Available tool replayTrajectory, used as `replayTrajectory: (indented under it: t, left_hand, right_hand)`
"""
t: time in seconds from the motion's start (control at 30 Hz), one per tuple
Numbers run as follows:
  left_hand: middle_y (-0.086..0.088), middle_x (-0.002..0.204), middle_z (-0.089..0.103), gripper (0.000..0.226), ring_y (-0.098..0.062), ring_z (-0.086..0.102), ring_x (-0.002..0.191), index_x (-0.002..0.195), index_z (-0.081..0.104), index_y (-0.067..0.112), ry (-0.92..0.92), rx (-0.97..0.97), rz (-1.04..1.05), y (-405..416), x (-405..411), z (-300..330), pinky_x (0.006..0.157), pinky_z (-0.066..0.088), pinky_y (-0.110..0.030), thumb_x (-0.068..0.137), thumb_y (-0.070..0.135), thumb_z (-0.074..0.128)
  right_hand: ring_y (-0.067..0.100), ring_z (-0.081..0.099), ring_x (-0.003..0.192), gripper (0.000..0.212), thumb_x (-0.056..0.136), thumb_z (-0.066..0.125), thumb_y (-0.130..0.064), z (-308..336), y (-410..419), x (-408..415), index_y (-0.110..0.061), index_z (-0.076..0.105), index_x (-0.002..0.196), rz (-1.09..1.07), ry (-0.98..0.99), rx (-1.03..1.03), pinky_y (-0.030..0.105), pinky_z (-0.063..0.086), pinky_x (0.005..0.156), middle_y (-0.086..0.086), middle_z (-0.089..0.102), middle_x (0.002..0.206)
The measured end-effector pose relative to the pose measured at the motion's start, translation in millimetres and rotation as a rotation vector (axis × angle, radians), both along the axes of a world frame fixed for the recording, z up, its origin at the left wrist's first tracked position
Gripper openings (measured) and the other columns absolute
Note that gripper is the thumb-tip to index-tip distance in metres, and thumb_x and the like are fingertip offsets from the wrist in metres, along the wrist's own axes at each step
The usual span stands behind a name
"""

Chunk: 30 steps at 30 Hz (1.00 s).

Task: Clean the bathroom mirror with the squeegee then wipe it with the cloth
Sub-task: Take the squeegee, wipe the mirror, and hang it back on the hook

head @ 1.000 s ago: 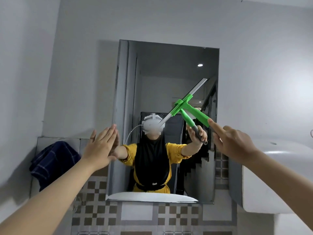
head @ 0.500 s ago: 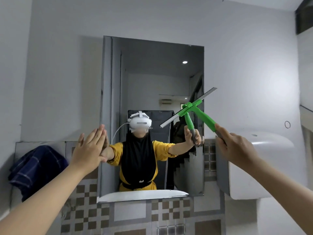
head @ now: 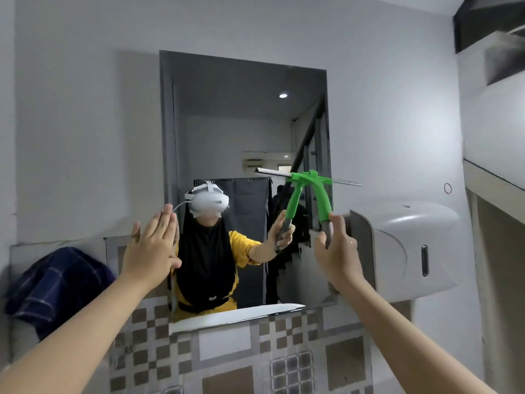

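Note:
The rectangular mirror [head: 241,115] hangs on the grey wall ahead. My right hand [head: 336,251] grips the grey handle end of a green squeegee [head: 322,194]. Its blade lies nearly level against the mirror's right edge at mid height, sticking out past the frame. My left hand [head: 152,245] is flat with fingers straight, pressed on the mirror's lower left edge. A dark blue checked cloth [head: 56,282] hangs on the ledge at the far left, out of both hands. The mirror reflects a person with a headset and the squeegee.
A white wall dispenser [head: 403,248] juts out just right of the mirror, close to my right hand. Brown and grey patterned tiles [head: 227,354] cover the wall below. A shelf edge [head: 494,177] runs along the upper right.
The squeegee blade has turned from a steep diagonal to nearly level and sits lower against the mirror's right edge. My left hand stays on the mirror's left edge. The view has shifted.

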<state>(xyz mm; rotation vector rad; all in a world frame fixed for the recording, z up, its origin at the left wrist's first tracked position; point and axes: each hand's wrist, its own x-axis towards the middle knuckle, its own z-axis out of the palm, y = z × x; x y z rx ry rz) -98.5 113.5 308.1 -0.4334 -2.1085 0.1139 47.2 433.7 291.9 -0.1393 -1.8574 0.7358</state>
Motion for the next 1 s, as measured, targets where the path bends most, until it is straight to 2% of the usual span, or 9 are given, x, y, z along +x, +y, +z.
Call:
replayTrajectory:
  t: [0.1, 0.23, 0.43, 0.53, 0.7, 0.83, 0.93, 1.0]
  left_hand:
    - [-0.008, 0.155, 0.002, 0.111, -0.028, 0.012, 0.143, 0.146, 0.012, 0.005, -0.013, 0.006, -0.03, 0.2, 1.6, 0.0, 0.111, 0.013, -0.053, 0.064, 0.037, 0.08]
    - [-0.007, 0.156, 0.0, 0.111, -0.027, 0.009, 0.143, 0.146, 0.011, 0.006, -0.03, 0.005, -0.058, -1.7, -0.7, -0.3, 0.111, 0.011, -0.052, 0.065, 0.037, 0.08]
    - [-0.009, 0.155, 0.008, 0.117, -0.029, 0.017, 0.141, 0.143, 0.015, 0.004, -0.018, -0.001, -0.089, -5.2, -9.6, -1.0, 0.11, 0.02, -0.055, 0.056, 0.038, 0.085]
    - [-0.01, 0.153, 0.012, 0.117, -0.032, 0.024, 0.139, 0.141, 0.019, 0.001, -0.007, 0.007, -0.114, -5.4, -13.0, -2.8, 0.107, 0.024, -0.057, 0.053, 0.037, 0.086]
    - [-0.006, 0.156, -0.002, 0.109, -0.026, 0.008, 0.143, 0.146, 0.01, 0.006, -0.016, 0.019, -0.106, -5.2, -8.5, -2.6, 0.111, 0.01, -0.053, 0.067, 0.037, 0.078]
    - [-0.006, 0.156, -0.006, 0.106, -0.026, 0.003, 0.144, 0.146, 0.007, 0.007, -0.026, 0.013, -0.121, -5.3, -4.6, -1.6, 0.111, 0.007, -0.052, 0.071, 0.037, 0.075]
    - [-0.01, 0.156, 0.007, 0.111, -0.03, 0.016, 0.142, 0.145, 0.018, 0.005, 0.016, -0.025, -0.11, -7.8, -5.4, -1.3, 0.109, 0.015, -0.055, 0.061, 0.041, 0.081]
    - [-0.014, 0.153, 0.021, 0.116, -0.033, 0.029, 0.137, 0.141, 0.029, 0.002, 0.042, -0.048, -0.104, -10.9, -7.1, -1.5, 0.106, 0.023, -0.057, 0.05, 0.045, 0.085]
  right_hand:
    - [0.018, 0.052, 0.054, 0.039, 0.096, 0.04, -0.017, 1.7, -23.8, -5.8, -0.017, 0.032, 0.134, 0.044, 0.0, -0.138, 0.022, 0.031, 0.043, 0.014, 0.061, 0.077]
    - [0.023, 0.057, 0.063, 0.039, 0.094, 0.038, -0.016, 9.7, -46.9, -8.4, -0.019, 0.031, 0.132, 0.085, 0.013, -0.258, 0.024, 0.036, 0.046, 0.015, 0.062, 0.088]
    - [0.03, 0.063, 0.071, 0.031, 0.091, 0.036, -0.013, 20.5, -72.2, -4.3, -0.023, 0.032, 0.12, 0.108, 0.005, -0.361, 0.034, 0.049, 0.052, 0.012, 0.061, 0.087]
    - [0.033, 0.064, 0.072, 0.022, 0.09, 0.036, -0.012, 22.7, -87.0, -3.5, -0.024, 0.032, 0.108, 0.119, -0.001, -0.407, 0.042, 0.055, 0.055, 0.012, 0.06, 0.087]
    - [0.031, 0.065, 0.068, 0.019, 0.091, 0.038, -0.013, 27.3, -116.0, -5.2, -0.021, 0.033, 0.108, 0.152, 0.022, -0.503, 0.051, 0.058, 0.059, 0.008, 0.056, 0.082]
    - [0.027, 0.063, 0.065, 0.018, 0.09, 0.039, -0.01, 30.3, -144.7, -6.7, -0.017, 0.034, 0.105, 0.195, 0.068, -0.551, 0.049, 0.058, 0.057, 0.006, 0.054, 0.077]
    - [0.026, 0.061, 0.06, 0.018, 0.091, 0.038, -0.009, 28.8, -169.9, -7.1, -0.014, 0.033, 0.108, 0.212, 0.066, -0.564, 0.04, 0.055, 0.051, 0.006, 0.053, 0.072]
    - [0.024, 0.059, 0.06, 0.016, 0.092, 0.037, -0.009, 27.7, -186.8, -9.1, -0.012, 0.032, 0.108, 0.233, 0.074, -0.572, 0.033, 0.047, 0.048, 0.005, 0.052, 0.071]
